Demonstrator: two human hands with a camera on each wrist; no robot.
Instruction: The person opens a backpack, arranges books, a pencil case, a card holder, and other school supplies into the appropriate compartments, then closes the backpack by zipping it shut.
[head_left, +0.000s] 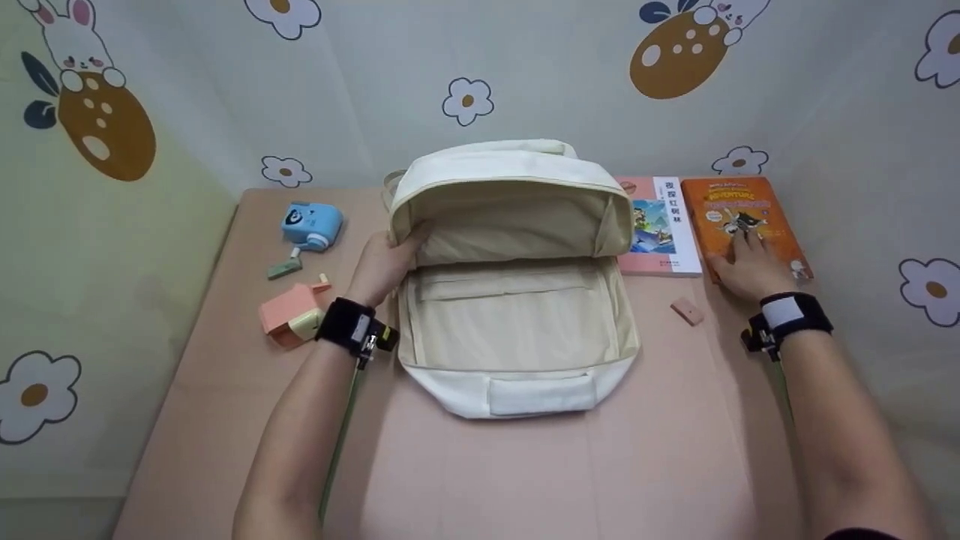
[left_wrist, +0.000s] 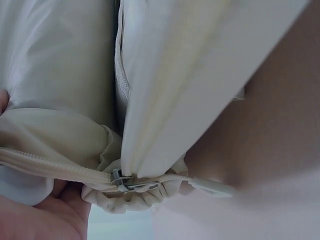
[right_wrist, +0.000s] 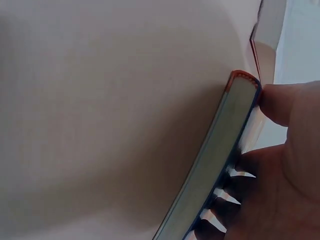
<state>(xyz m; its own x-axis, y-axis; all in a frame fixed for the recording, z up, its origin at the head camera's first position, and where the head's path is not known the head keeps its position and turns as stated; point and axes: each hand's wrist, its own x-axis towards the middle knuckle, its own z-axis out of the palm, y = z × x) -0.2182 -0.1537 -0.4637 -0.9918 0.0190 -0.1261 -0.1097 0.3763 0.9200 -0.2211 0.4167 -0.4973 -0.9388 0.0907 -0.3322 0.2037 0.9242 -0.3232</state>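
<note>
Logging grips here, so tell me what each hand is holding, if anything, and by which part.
Left hand grips the backpack by its opened flap's left edge. Right hand grips the orange book at its near edge.

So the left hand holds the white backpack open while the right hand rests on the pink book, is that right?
Not quite. The right hand rests on the orange book, not the pink book, which lies untouched between it and the bag. The head view shows this. The rest stands: the left hand holds the white backpack open.
</note>
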